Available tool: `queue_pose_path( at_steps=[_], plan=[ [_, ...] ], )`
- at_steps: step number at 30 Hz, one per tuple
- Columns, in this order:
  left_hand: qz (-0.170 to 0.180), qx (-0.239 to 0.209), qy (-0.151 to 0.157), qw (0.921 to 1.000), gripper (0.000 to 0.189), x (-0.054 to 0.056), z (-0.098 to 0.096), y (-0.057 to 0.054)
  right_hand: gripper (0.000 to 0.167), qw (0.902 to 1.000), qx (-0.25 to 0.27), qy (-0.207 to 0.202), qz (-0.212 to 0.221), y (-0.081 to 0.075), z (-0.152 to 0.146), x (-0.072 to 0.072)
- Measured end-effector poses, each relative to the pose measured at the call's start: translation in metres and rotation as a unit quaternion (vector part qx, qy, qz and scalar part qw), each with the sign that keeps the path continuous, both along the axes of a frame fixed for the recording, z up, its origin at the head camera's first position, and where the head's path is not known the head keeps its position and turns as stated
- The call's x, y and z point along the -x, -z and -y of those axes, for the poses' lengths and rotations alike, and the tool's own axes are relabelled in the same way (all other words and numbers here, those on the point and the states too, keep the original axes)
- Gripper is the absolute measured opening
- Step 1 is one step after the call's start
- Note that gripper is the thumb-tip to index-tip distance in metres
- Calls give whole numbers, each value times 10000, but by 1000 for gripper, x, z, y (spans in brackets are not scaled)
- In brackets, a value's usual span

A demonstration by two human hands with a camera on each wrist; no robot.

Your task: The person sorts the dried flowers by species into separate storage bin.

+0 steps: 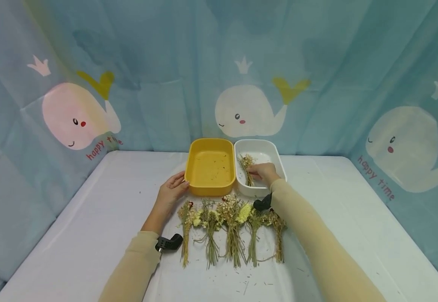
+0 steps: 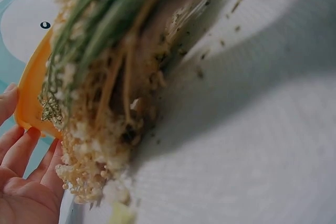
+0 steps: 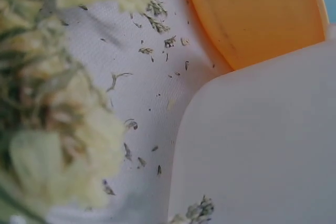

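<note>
My left hand (image 1: 171,191) rests against the left side of the yellow tray (image 1: 191,191). Its fairly straight fingers (image 2: 21,150) touch the tray's outer wall in the left wrist view. Over the white tray (image 1: 254,191), my right hand (image 1: 264,172) pinches a small bunch of dried flowers (image 1: 247,163), flower heads pointing away from me. The right hand itself is out of sight in the right wrist view, where the white tray's wall (image 3: 252,140) fills the lower right.
Several dried flower bunches (image 1: 234,226) lie in a row before the trays, stems towards me. Crumbs and stem bits (image 1: 246,287) are scattered on the white tabletop (image 1: 328,201). A blue curtain (image 1: 158,113) with printed whales stands behind and at both sides.
</note>
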State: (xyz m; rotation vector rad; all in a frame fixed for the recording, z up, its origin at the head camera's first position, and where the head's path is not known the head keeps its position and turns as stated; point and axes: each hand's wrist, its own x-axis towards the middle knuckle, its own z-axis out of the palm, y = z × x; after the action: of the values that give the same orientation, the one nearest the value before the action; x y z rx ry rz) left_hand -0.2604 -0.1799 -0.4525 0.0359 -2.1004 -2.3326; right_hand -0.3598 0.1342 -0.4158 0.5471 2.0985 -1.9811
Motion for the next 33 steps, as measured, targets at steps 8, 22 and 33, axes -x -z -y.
queue_pose_path(
  at_steps=[8,22,33],
  plan=[
    [-43,114,5,9999,59,2,0,-1,38,9999,-162,28,2,1,-1,2],
    [35,51,26,10000,61,2,1,2,39,9993,-376,-30,35,1,-2,-3],
    [60,102,25,9999,60,3,1,1,37,9959,-842,-288,-156,-10,-7,-9]
  ],
)
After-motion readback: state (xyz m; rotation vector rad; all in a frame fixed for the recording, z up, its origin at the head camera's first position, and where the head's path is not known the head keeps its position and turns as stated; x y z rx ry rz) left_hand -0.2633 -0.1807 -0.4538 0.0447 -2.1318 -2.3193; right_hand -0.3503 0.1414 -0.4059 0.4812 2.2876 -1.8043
